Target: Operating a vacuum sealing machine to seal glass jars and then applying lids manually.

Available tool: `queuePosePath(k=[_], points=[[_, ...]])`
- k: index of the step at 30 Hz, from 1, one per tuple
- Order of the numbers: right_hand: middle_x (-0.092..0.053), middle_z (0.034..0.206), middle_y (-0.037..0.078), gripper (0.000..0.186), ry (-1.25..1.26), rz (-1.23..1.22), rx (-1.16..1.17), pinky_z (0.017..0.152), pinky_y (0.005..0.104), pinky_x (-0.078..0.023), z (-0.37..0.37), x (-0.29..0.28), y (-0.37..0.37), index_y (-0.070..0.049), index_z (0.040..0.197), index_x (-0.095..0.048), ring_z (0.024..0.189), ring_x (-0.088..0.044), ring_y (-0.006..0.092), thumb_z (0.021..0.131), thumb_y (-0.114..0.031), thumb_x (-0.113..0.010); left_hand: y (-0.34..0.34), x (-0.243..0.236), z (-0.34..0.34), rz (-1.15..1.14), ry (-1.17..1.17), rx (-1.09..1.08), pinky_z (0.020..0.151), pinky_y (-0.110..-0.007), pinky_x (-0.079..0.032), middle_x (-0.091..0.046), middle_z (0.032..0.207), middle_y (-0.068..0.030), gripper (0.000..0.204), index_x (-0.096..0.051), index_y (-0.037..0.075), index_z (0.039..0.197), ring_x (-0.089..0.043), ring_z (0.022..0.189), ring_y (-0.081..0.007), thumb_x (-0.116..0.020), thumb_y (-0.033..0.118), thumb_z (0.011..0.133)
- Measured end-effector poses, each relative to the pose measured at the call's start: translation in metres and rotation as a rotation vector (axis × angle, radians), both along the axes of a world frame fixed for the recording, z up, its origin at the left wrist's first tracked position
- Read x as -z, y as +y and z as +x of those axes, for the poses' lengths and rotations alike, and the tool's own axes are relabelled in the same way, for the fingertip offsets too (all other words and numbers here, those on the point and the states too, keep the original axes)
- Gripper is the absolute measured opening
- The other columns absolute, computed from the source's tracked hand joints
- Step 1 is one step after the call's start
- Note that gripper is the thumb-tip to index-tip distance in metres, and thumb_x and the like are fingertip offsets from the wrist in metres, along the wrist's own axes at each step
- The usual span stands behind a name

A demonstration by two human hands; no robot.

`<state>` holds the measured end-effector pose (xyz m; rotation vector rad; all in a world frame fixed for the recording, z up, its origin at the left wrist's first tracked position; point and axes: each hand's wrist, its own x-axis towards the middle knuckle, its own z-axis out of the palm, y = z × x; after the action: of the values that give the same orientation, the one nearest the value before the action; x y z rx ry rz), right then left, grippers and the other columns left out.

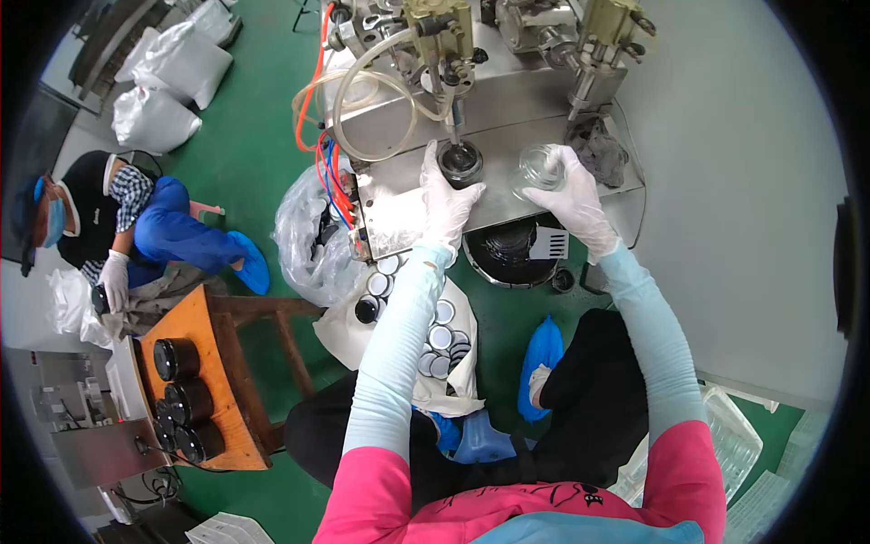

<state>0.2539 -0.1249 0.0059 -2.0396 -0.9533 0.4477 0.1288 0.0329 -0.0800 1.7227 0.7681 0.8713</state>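
Note:
My left hand (448,208), in a white glove, is closed around a round jar (461,166) with black stuff in it. That jar stands on the steel tray (497,195) beneath the metal filling nozzle (456,116) of a machine. To its right my gloved right hand (580,201) grips a clear jar (533,170) by its side, above the same tray. Nothing dark shows inside this clear jar. The nozzle tip reaches the first jar's mouth, and how far it goes in is hard to see.
A second nozzle (587,95) hangs at right over crumpled dark plastic (600,152). Below the tray sits a black-smeared tub (485,272). White lids (440,337) lie on a cloth sack. Black jars (188,399) stand on a wooden stool (227,363); a co-worker (118,208) sits at left.

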Motion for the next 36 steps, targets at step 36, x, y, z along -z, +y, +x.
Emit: queuePosePath(k=[36], points=[[-0.046, 0.133, 0.015, 0.089, 0.187, 0.432, -0.104, 0.106, 0.0322, -0.033, -0.041, 0.064, 0.097, -0.004, 0.141, -0.027, 0.126, -0.042, 0.0243, 0.066, -0.006, -0.076, 0.037, -0.012, -0.183, -0.234, -0.232, -0.504, 0.099, -0.034, -0.037, -0.047, 0.126, -0.0148, 0.044, -0.043, -0.003, 0.127, -0.046, 0.115, -0.0216, -0.058, 0.009, 0.087]])
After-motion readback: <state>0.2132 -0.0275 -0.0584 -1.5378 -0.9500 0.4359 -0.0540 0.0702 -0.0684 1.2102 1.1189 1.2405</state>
